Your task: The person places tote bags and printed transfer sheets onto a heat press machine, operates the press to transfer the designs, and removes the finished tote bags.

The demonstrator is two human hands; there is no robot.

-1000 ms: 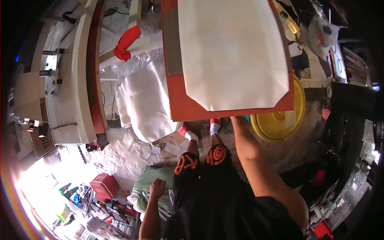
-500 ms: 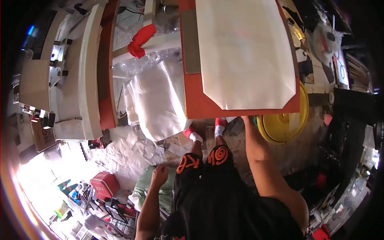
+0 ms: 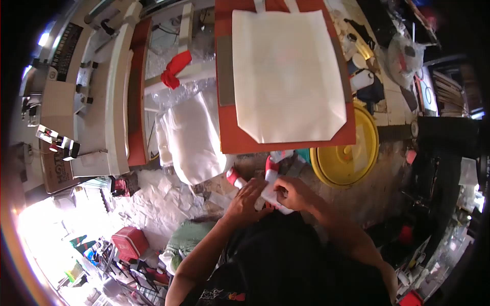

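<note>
Right hand [image 3: 298, 195]: pinching white sheet [image 3: 271, 196] | Left hand [image 3: 244, 203]: at its edge, grasp I cannot tell | I favour light, even tension

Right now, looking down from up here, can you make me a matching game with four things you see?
Things:
1. white tote bag
2. red cloth
3. round lid
4. small white piece

Matches:
A. yellow
B. between the left hand and the right hand
C. lying flat on the orange-red board
D. on a white beam

Right pairs: 1-C, 2-D, 3-A, 4-B
</note>
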